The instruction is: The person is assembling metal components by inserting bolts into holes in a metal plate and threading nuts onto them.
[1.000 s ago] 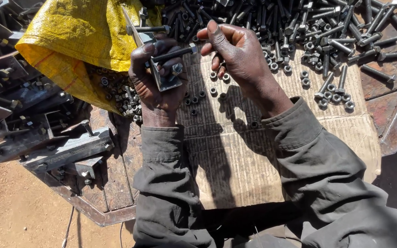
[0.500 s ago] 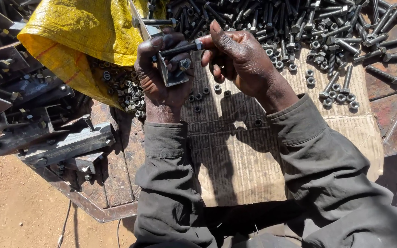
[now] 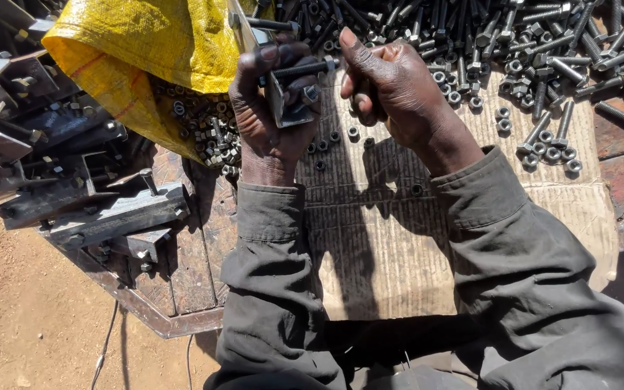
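My left hand [image 3: 269, 115] grips a grey angled metal bracket [image 3: 287, 108] upright above a sheet of worn cardboard [image 3: 399, 238]. A dark threaded bolt [image 3: 301, 68] passes sideways through the bracket. My right hand [image 3: 391, 90] pinches the bolt's right end with thumb and fingertips. Whether a nut sits between those fingertips is hidden. Loose nuts [image 3: 355, 133] lie on the cardboard just below both hands.
A heap of dark bolts and nuts [image 3: 514, 43] covers the far side of the rusty metal table [image 3: 182, 318]. A yellow sack [image 3: 146, 58] spills nuts at the left. Assembled steel brackets [image 3: 74, 209] pile along the left edge. Sandy ground lies below.
Both hands with the bracket and bolt have shifted slightly up and away. My right fingers have closed in on the bolt's end.
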